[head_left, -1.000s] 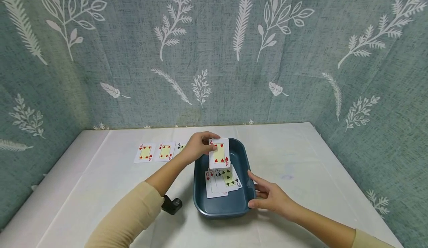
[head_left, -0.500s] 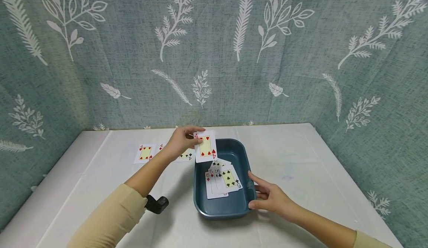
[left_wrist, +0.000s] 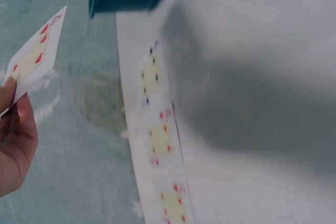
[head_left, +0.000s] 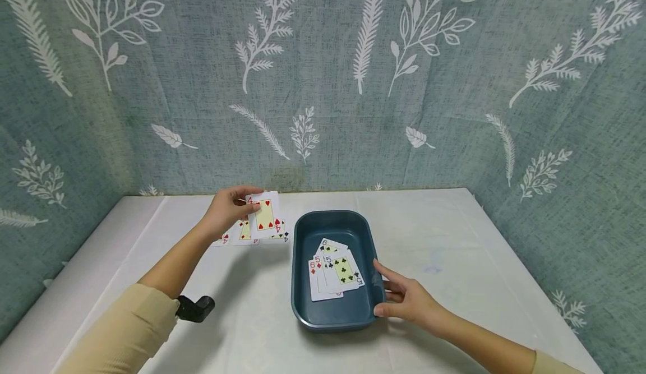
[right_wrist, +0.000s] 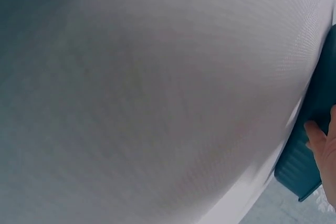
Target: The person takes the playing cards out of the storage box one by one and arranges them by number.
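Observation:
My left hand (head_left: 228, 210) pinches a four of hearts playing card (head_left: 264, 217) by its left edge, thumb on the face. The card is up above a row of fours on the table and partly hides them in the head view. Those fours are a black four (left_wrist: 150, 76), a four of diamonds (left_wrist: 161, 139) and another red four (left_wrist: 173, 205). A dark blue plastic tray (head_left: 330, 315) holds several overlapping cards, with a five of clubs (head_left: 345, 271) on top and a red six (head_left: 317, 287) at the left. My right hand (head_left: 410, 302) grips the tray's right rim.
A white cloth (head_left: 434, 239) covers the table. Behind it and at both sides stand blue-green fabric walls (head_left: 333, 127) with white leaf prints. A black wrist mount (head_left: 195, 309) sticks out from the left sleeve.
My left hand has carried the four of hearts leftward, from over the tray to over the row of fours. The right hand and the tray have stayed in place.

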